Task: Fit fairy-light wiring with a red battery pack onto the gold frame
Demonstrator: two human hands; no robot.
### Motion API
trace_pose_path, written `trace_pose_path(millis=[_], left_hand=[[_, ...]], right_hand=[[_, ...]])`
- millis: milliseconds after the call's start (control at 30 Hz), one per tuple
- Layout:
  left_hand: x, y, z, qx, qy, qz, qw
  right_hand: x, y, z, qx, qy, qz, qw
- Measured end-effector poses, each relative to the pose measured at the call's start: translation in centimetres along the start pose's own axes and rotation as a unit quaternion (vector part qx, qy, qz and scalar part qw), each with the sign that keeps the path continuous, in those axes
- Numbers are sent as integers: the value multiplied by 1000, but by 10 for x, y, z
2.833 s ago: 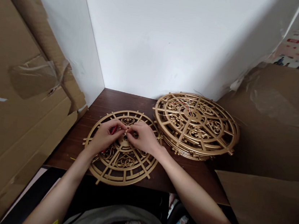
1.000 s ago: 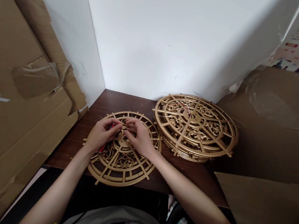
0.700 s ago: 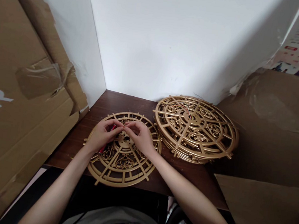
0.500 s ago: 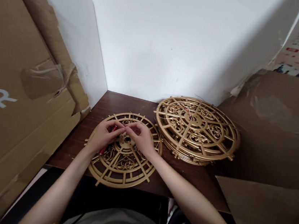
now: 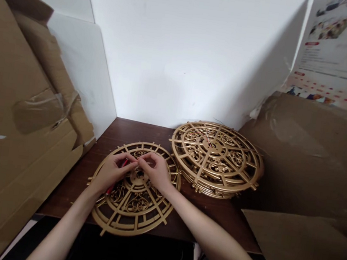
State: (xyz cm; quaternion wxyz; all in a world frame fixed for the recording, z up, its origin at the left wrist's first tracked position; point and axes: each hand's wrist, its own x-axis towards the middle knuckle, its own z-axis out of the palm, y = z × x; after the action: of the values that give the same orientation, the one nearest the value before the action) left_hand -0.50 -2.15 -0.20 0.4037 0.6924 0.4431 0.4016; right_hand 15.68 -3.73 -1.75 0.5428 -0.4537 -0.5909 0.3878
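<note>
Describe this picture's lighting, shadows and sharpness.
Head view: soft light, with a grey shadow down the right side of the white upright panel; head view: pale gleams on the stacked round gold openwork discs; head view: darkening at the lower right edge, over brown cardboard; head view: fine detail between bare left hand and bare right hand is too small to read.

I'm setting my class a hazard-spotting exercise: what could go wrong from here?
The gold disc appears to reach the front edge of the table, so a push might tip it. The slim red item in the left hand could slip or scratch the disc. Loose wires on the stack of discs might snag if brushed.
</note>
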Motion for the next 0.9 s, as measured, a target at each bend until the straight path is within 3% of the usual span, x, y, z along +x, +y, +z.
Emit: trace_pose_path(millis=[200,600,767,900], left_hand=[[1,-3,-2,-2,-27,11,1000],[-2,-3,1,-20,-31,-5,999],[-2,-2,1,-40,-34,-18,998],[-1,-1,2,-53,-30,-11,998]], right_hand=[[0,-1,0,25,12,-19,999],[-6,-19,-5,-139,56,-159,976],[-7,-20,-6,-131,12,-144,981],[-4,-16,-5,-65,-2,-78,995]])
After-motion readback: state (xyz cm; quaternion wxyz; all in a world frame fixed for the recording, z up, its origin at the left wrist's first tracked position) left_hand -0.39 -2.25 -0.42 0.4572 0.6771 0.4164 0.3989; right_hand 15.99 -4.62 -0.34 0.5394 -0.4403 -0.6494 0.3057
